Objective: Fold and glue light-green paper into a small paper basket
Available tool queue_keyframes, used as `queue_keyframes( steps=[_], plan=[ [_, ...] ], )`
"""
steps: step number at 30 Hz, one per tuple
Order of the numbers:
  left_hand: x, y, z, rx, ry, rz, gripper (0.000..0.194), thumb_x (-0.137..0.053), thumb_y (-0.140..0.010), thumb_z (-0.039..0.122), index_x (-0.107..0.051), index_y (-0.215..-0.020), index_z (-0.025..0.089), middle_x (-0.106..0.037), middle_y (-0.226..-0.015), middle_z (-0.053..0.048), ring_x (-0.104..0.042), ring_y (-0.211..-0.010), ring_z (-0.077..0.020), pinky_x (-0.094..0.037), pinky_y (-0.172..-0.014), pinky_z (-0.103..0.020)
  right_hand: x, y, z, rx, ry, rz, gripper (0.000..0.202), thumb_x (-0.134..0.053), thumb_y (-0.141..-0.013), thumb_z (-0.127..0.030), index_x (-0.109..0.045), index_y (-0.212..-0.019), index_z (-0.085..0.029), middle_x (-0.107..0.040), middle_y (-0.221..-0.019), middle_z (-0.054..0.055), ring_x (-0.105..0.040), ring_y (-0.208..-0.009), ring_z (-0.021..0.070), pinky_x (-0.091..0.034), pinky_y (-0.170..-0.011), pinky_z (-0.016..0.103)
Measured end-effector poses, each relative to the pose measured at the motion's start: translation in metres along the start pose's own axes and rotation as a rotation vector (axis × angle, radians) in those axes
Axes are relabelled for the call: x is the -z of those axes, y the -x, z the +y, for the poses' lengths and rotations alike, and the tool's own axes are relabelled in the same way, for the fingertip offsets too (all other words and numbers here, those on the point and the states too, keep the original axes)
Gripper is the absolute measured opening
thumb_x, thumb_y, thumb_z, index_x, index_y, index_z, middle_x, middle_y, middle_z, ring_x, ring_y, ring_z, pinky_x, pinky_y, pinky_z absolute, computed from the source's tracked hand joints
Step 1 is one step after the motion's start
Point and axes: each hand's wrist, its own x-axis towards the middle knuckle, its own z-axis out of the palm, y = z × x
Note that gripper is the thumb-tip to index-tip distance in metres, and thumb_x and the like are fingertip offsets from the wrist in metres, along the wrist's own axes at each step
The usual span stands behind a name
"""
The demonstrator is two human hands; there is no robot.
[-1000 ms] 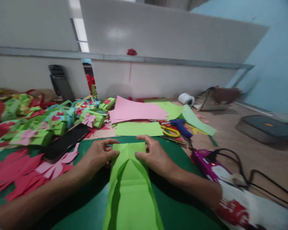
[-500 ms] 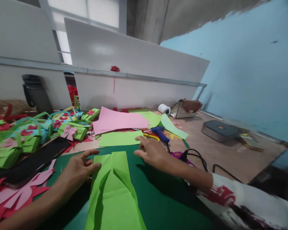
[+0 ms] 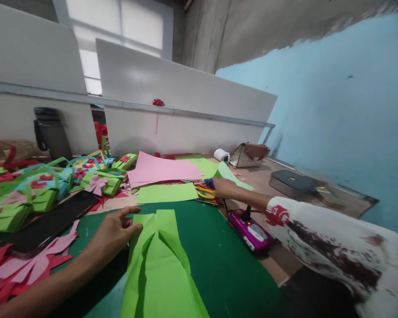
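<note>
A folded light-green paper piece point(image 3: 166, 269) lies on the dark green mat point(image 3: 215, 251), its upper end standing partly open. My left hand point(image 3: 117, 227) is at its upper left edge, thumb and index finger apart, with nothing seen between them. Farther up and to the right, my right hand point(image 3: 223, 187) is closed round the blue glue gun point(image 3: 209, 182), which is mostly hidden by the fingers. Yellow-handled scissors point(image 3: 204, 191) lie just left of that hand. Below my right forearm is a purple power strip point(image 3: 250, 232) with a black plug in it.
Several small green and blue paper bags point(image 3: 102, 181), a black phone point(image 3: 49, 223) and pink and red cutouts point(image 3: 43, 260) cover the left. Pink sheets point(image 3: 166, 168) lie behind the mat. A bottle point(image 3: 51, 132), handbag point(image 3: 250, 154) and lidded box point(image 3: 292, 182) stand farther back.
My right hand has moved right and away from me, from above the mat onto the blue glue gun. The purple power strip has come into fuller view. My left hand has hardly moved.
</note>
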Motion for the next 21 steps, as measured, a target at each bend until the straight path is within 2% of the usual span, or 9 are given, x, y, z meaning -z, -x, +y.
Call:
queue_keyframes(
  steps=[3,5,8,10,13,15,18,21],
  plan=[
    [0.000,0.001,0.003,-0.003,-0.018,-0.020,0.055,-0.061,-0.058,0.037,-0.054,-0.107,0.013,-0.034,-0.046,0.011,-0.037,-0.039,-0.0103,-0.036,-0.036,-0.021,0.016,0.008,0.006,-0.057,-0.209,-0.007,0.033,-0.054,-0.088,-0.032,-0.052,-0.116,-0.016,-0.055,-0.116,0.009,-0.058,-0.096,0.0205,-0.050,-0.079,0.041],
    [0.002,0.002,0.005,-0.009,-0.026,-0.029,0.055,-0.060,-0.058,0.037,-0.054,-0.107,0.013,-0.036,-0.045,0.011,-0.037,-0.038,-0.0102,-0.034,-0.036,-0.021,0.032,0.018,0.011,-0.066,-0.353,0.035,0.033,-0.053,-0.088,-0.032,-0.052,-0.116,-0.016,-0.055,-0.116,0.008,-0.057,-0.096,0.0205,-0.050,-0.079,0.041],
    [0.005,0.000,0.005,-0.027,-0.062,-0.037,0.058,-0.058,-0.057,0.037,-0.054,-0.108,0.010,-0.038,-0.043,0.010,-0.037,-0.037,-0.0104,-0.029,-0.038,-0.021,0.054,0.036,0.014,-0.013,-0.605,0.127,0.033,-0.053,-0.088,-0.032,-0.052,-0.116,-0.016,-0.055,-0.116,0.008,-0.058,-0.096,0.0204,-0.050,-0.079,0.041],
    [0.008,-0.003,0.003,-0.045,-0.092,-0.042,0.060,-0.058,-0.057,0.038,-0.053,-0.109,0.009,-0.039,-0.043,0.010,-0.037,-0.039,-0.0111,-0.027,-0.040,-0.021,0.061,0.049,0.012,0.075,-0.804,0.170,0.033,-0.052,-0.088,-0.033,-0.051,-0.117,-0.016,-0.057,-0.111,0.008,-0.059,-0.090,0.0187,-0.051,-0.075,0.039],
    [0.012,-0.007,-0.001,-0.078,-0.143,-0.040,0.062,-0.059,-0.056,0.038,-0.054,-0.110,0.007,-0.038,-0.043,0.010,-0.037,-0.041,-0.0117,-0.024,-0.043,-0.022,0.056,0.067,0.003,0.227,-1.077,0.192,0.035,-0.046,-0.090,-0.028,-0.041,-0.124,-0.018,-0.060,-0.083,0.001,-0.059,-0.067,0.0119,-0.051,-0.065,0.030],
    [0.014,-0.007,-0.002,-0.100,-0.174,-0.032,0.059,-0.061,-0.056,0.036,-0.057,-0.108,0.008,-0.037,-0.043,0.010,-0.036,-0.041,-0.0119,-0.022,-0.044,-0.023,0.047,0.075,-0.006,0.331,-1.221,0.177,0.034,-0.048,-0.089,-0.030,-0.042,-0.120,-0.020,-0.056,-0.068,-0.003,-0.055,-0.055,0.0102,-0.048,-0.058,0.026],
    [0.018,-0.006,0.001,-0.138,-0.201,-0.016,0.045,-0.065,-0.055,0.031,-0.065,-0.096,0.011,-0.041,-0.043,0.008,-0.038,-0.043,-0.0127,-0.022,-0.045,-0.023,0.031,0.081,-0.019,0.470,-1.376,0.124,0.032,-0.060,-0.080,-0.043,-0.052,-0.101,-0.020,-0.051,-0.057,-0.006,-0.050,-0.051,0.0096,-0.043,-0.055,0.023],
    [0.026,-0.005,0.012,-0.187,-0.172,0.040,0.036,-0.071,-0.054,0.030,-0.070,-0.088,0.017,-0.056,-0.059,0.002,-0.048,-0.056,-0.0163,-0.031,-0.054,-0.024,0.019,0.082,-0.030,0.536,-1.504,0.007,0.031,-0.065,-0.075,-0.045,-0.050,-0.084,-0.019,-0.046,-0.054,-0.007,-0.044,-0.047,0.0084,-0.040,-0.052,0.024]
  ],
)
